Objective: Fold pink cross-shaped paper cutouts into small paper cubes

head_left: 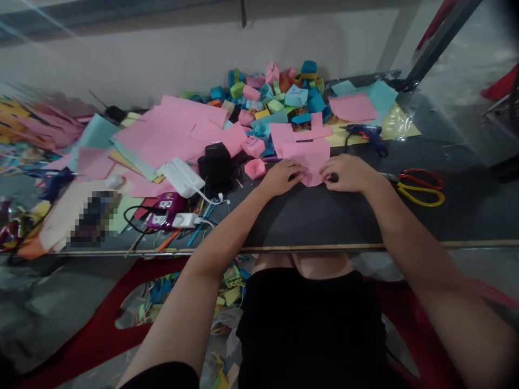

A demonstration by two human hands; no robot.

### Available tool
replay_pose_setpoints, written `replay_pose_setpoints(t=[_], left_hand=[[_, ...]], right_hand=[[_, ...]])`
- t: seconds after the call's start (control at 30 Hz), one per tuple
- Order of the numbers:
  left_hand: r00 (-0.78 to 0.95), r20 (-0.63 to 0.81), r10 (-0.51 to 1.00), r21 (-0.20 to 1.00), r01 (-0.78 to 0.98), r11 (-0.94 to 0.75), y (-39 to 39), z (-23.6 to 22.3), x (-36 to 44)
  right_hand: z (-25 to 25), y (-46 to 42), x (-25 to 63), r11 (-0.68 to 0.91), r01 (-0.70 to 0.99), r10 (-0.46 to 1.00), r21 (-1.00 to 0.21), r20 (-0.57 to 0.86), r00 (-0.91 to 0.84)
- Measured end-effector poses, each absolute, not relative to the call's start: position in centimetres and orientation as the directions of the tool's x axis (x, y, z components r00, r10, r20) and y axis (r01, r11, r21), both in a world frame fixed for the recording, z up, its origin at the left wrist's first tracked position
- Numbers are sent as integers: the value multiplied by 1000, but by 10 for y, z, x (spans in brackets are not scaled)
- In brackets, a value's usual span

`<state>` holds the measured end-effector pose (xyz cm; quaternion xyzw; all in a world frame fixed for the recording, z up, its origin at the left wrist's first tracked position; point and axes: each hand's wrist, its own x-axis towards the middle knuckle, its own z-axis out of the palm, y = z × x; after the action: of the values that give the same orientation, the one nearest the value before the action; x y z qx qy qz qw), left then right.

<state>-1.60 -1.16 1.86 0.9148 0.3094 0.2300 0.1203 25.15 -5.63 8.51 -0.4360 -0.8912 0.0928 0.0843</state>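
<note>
A sheet of pink paper (308, 155) lies at the middle of the dark table, its near edge curved or bent toward me. My left hand (285, 177) closes its fingertips on the sheet's lower left edge. At the lower right edge, my right hand (347, 172) pinches the same paper, with a small dark thing showing beneath its fingers. Just beyond are cut pink paper pieces (318, 129). Left of my left hand sits a small folded pink paper box (255, 168). Scissors (424, 186) with red and yellow handles rest to the right of my right hand.
A blue glue gun (367, 135) lies behind my right hand. Several colourful folded paper pieces (279, 94) are heaped against the wall. Leftward are large pink sheets (174, 129), a white adapter (182, 175), a purple power strip (166, 210) with cords, and another glue gun (52, 181).
</note>
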Motion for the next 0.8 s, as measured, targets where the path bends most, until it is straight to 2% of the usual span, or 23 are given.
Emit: replay_pose_setpoints(t=[0.1,0.23,0.33,0.53,0.63,0.8], left_hand=[[708,349,615,368,500,-784,-12,20,-16],[716,357,600,389,470,-793,-11,20,-18],[723,356,592,418,444,-793,-11,21,-19],[735,356,577,452,404,-795,-13,22,-19],[737,349,578,457,405,-792,-13,23,-18],[743,338,578,450,412,-792,-13,24,-16]], right_hand=[[85,-53,256,620,731,777,-287,96,-622],[86,-52,261,577,676,796,-459,130,-591],[83,-52,258,486,645,847,-589,138,-513],[63,-44,249,296,626,935,-721,85,-345],[57,-41,248,265,601,943,-754,73,-325],[57,-41,246,243,648,957,-722,68,-282]])
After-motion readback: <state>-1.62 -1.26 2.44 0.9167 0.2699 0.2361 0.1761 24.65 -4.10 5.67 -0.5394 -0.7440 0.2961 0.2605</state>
